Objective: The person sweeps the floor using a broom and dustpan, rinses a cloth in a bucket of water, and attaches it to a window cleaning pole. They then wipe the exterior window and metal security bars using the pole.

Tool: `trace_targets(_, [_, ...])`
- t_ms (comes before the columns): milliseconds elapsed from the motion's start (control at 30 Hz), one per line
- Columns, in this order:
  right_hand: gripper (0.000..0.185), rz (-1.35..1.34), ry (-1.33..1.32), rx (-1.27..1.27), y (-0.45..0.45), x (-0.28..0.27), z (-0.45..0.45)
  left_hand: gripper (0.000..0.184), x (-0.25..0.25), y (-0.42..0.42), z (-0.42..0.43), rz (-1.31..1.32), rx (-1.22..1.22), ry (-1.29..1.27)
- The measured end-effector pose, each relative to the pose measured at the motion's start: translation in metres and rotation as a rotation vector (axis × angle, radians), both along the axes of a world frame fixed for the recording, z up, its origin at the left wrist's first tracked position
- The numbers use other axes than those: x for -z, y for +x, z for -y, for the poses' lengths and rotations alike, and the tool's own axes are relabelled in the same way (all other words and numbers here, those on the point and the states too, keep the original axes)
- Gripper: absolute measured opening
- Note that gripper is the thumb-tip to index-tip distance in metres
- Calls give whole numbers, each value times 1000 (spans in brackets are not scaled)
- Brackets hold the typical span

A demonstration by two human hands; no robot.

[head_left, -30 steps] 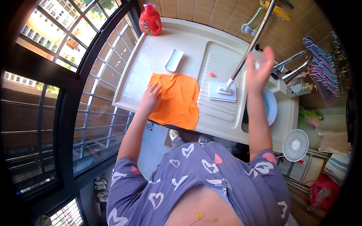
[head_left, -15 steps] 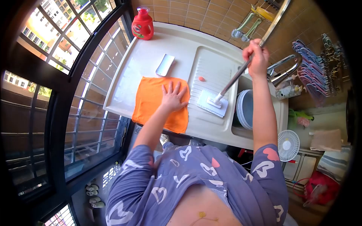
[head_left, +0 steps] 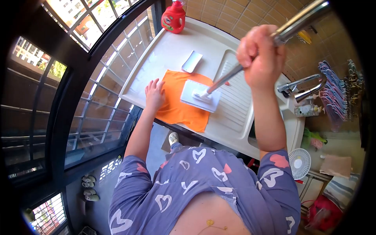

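My right hand (head_left: 261, 58) is wrapped round the metal handle of a flat mop (head_left: 200, 96), high over the counter. Its white rectangular head lies on the right part of an orange cloth (head_left: 172, 105), with one corner reaching past the cloth onto the counter. At the cloth's left edge rests my left hand (head_left: 155, 94), open, fingers stretched out and holding nothing. Just beyond the cloth is a small white rectangular dish (head_left: 192, 62). Behind the mop handle, a small reddish object (head_left: 226, 83) is partly hidden on the ribbed washboard (head_left: 239, 102).
A red detergent bottle (head_left: 173, 18) stands at the counter's far corner. To the right are a chrome faucet (head_left: 301, 88), a clear bottle (head_left: 307, 110), many hangers (head_left: 335, 92) on the wall and a white fan (head_left: 300, 163). Barred windows (head_left: 105, 86) run along the left.
My right hand has brought the mop head left, off the washboard and onto the orange cloth. My left hand has slid from the cloth's middle to its left edge. The camera view has shifted.
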State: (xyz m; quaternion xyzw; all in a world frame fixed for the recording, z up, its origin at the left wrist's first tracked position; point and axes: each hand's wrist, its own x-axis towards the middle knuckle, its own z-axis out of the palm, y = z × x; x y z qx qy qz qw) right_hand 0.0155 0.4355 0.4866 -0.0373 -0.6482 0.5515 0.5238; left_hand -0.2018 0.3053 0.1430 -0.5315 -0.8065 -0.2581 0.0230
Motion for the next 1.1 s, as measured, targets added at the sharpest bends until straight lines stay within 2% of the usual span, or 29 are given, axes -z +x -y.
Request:
trace_targets(67, [18,-23,-62,2,-26,16,13,45,-6,-10,10,94,-11,14])
trace_targets(100, [20,-16,20,-15,-36,29,12,47,-11,-14,13,207,55,57])
trace_targets(133, [21,1,-5,-38,-44,40,16,50,-16,-15,16,320,121,100])
trace_targets(167, [21,12,-46,-57,-52,56,20,50,-20,-14,17,323,113,100])
trace_targets(233, [24,-28,-88,-30,-60,69,27,63,-29,-4,15,337,319,74])
trace_targets(267, [20,-73,-151,-107,-56,71,23,63,-33,2,13,342,310,79])
trace_targets(333, [19,-75,-124,-83,-52,71,27,80,-42,13,7,148,433,-190])
trace_targets(367, [18,-103,-113,-96,-50,73,27,80,-43,16,2,150,428,-188])
trace_targets(433, [18,-99,-98,-75,-41,73,29,91,-44,14,-9,-24,563,-383])
trace_targets(633, [15,-139,-79,139,-17,79,49,97,-54,5,-29,100,637,-494])
trace_targets(767, [12,-139,23,184,-12,85,55,95,-67,5,-43,43,722,-584])
trace_targets(800, [11,-134,73,164,-14,85,54,94,-60,3,-43,21,722,-528])
trace_targets(933, [10,-146,-1,180,-18,83,46,93,-46,1,-37,12,687,-352])
trace_targets(1100, [10,-151,-9,167,-15,85,40,92,-59,0,-37,41,712,-364])
